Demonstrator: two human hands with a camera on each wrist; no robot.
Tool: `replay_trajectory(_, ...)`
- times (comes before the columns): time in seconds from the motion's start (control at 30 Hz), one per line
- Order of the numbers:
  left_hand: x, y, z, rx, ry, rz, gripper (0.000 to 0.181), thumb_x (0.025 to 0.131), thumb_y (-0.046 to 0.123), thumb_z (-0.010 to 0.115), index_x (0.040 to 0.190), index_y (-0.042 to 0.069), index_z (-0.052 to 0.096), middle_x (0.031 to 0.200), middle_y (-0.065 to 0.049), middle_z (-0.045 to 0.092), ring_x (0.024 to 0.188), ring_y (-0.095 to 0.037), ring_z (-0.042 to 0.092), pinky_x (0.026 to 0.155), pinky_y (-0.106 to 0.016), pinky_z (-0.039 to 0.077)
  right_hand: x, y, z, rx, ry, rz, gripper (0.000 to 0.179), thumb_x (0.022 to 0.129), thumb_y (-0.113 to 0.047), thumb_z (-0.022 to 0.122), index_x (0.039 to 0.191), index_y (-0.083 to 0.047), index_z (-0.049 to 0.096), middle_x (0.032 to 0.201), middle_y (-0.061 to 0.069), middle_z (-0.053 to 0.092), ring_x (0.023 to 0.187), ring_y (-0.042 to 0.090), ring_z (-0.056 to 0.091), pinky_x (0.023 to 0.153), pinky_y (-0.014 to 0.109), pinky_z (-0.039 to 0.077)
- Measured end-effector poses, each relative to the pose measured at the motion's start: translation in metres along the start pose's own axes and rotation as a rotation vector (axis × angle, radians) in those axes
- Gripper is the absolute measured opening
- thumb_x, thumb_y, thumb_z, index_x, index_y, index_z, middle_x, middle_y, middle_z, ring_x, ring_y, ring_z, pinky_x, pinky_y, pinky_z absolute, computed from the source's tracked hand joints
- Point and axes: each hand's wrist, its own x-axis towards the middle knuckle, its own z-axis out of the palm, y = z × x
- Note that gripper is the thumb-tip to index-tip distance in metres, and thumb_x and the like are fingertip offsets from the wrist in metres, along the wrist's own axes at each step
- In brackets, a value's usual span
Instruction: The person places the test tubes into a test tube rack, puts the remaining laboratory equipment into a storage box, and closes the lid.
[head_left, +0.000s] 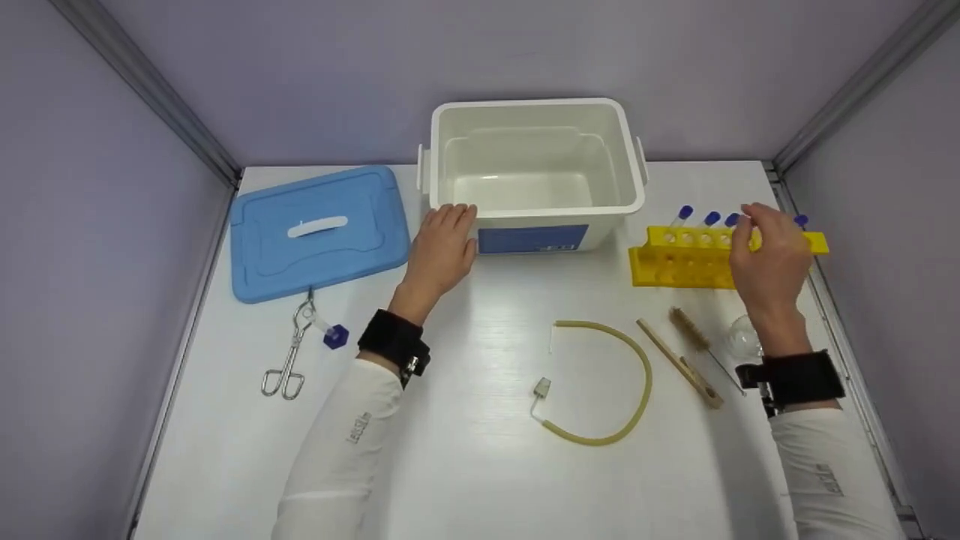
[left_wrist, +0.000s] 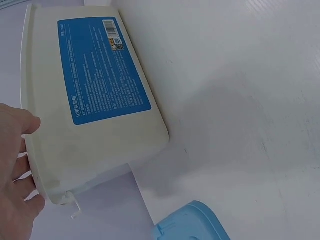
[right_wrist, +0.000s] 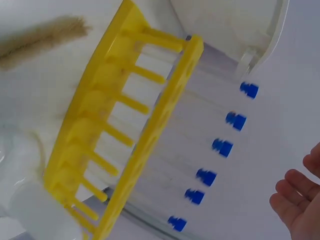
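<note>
My left hand (head_left: pixel 442 251) is at the front left corner of a white plastic box (head_left: pixel 555 217). In the left wrist view, its thumb lies outside the front wall and its fingers go over the rim, gripping it. My right hand (head_left: pixel 772 259) is over a yellow test tube rack (head_left: pixel 679 274), hiding part of it. Its fingers are loosely bent; the right wrist view shows them apart from the tubes, holding nothing. Several test tubes with blue caps (right_wrist: pixel 221 147) stand in the rack.
A blue lid (head_left: pixel 322 247) lies left of the box. Crucible tongs (head_left: pixel 289 360) and a blue-based piece (head_left: pixel 335 336) lie before it. Right of centre are a rubber tube (head_left: pixel 646 382), a wooden clamp (head_left: pixel 679 364), a brush (head_left: pixel 690 328) and a round glass vessel (head_left: pixel 741 337). Walls enclose the table.
</note>
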Motion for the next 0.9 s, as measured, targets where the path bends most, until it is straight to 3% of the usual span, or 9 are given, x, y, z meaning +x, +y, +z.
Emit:
replay_trajectory(0.13,0.004,0.001,0.0,0.026,0.004,-0.006,0.048,0.1,0.019,0.052,0.145,0.003,0.048,0.143,-0.015,0.055,0.137,-0.032,0.048,0.12,-0.047,0.033,-0.004,-0.028,0.023,0.065,-0.075,-0.191,0.026,0.097,-0.011,0.061,0.118,0.002,0.069,0.121,0.024,0.068,0.114,0.043,0.062,0.099,0.056,0.05)
replay_trajectory(0.2,0.006,0.001,0.001,0.03,0.009,-0.009,0.047,0.1,0.019,0.053,0.145,0.003,0.048,0.142,-0.015,0.056,0.136,-0.032,0.049,0.119,-0.047,0.033,-0.008,-0.039,0.036,0.066,-0.135,-0.239,0.028,0.096,-0.011,0.062,0.12,0.001,0.068,0.124,0.024,0.066,0.116,0.043,0.061,0.1,0.055,0.05)
replay_trajectory(0.43,0.008,0.0,0.006,0.061,0.114,-0.01,0.039,0.098,0.011,0.058,0.137,0.005,0.057,0.129,-0.013,0.065,0.124,-0.031,0.058,0.113,-0.045,0.041,-0.026,-0.067,0.073,0.03,-0.315,-0.208,0.035,0.098,-0.016,0.06,0.131,-0.004,0.062,0.136,0.023,0.058,0.125,0.041,0.057,0.104,0.052,0.049)
replay_trajectory(0.63,0.008,-0.005,0.004,0.032,0.186,0.002,0.032,0.096,0.0,0.056,0.126,0.007,0.065,0.114,-0.015,0.069,0.111,-0.033,0.064,0.108,-0.045,0.045,-0.031,-0.081,0.084,0.063,-0.326,-0.221,0.038,0.098,-0.015,0.061,0.134,-0.006,0.06,0.14,0.022,0.056,0.127,0.041,0.055,0.107,0.053,0.047)
replay_trajectory(0.9,0.001,-0.007,-0.001,-0.013,0.197,0.008,0.036,0.094,-0.009,0.051,0.12,0.008,0.068,0.102,-0.013,0.07,0.096,-0.031,0.064,0.091,-0.038,0.052,-0.029,-0.086,0.084,0.076,-0.3,-0.234,0.037,0.097,-0.014,0.062,0.134,-0.006,0.061,0.14,0.021,0.056,0.129,0.04,0.054,0.107,0.052,0.047)
